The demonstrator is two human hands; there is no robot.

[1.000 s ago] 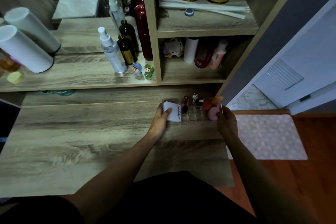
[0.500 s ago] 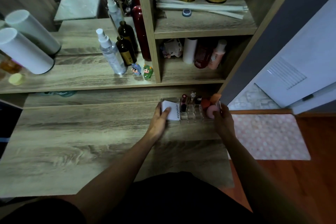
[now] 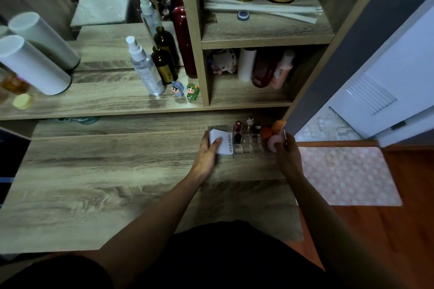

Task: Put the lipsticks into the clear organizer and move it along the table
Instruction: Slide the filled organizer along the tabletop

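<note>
**Both hands grip the organizer at the bench's far right**

The clear organizer (image 3: 249, 145) sits right of frame centre, on the far right part of the wooden bench (image 3: 94, 171), just below the shelf unit's lowest board. Lipsticks (image 3: 238, 128) stand upright in its back cells; the front cells look bare. A white box (image 3: 222, 142) with printed lettering fills its left section, and round sponges (image 3: 270, 135), orange and pink, fill its right section.

Both forearms reach up from the bottom of the frame and converge on the organizer. The left hand (image 3: 206, 155) is at the organizer's left end, palm turned inward, thumb lying over the white box and the fingers curled round the outer wall, so it clasps that end. The right hand (image 3: 285, 153) is at the right end, wrist bent slightly, back of the hand toward the camera; its fingers (image 3: 280, 144) are closed against the right wall beside the pink sponge, gripping it.

Whether the organizer's base is touching the bench or raised off it cannot be told
</note>
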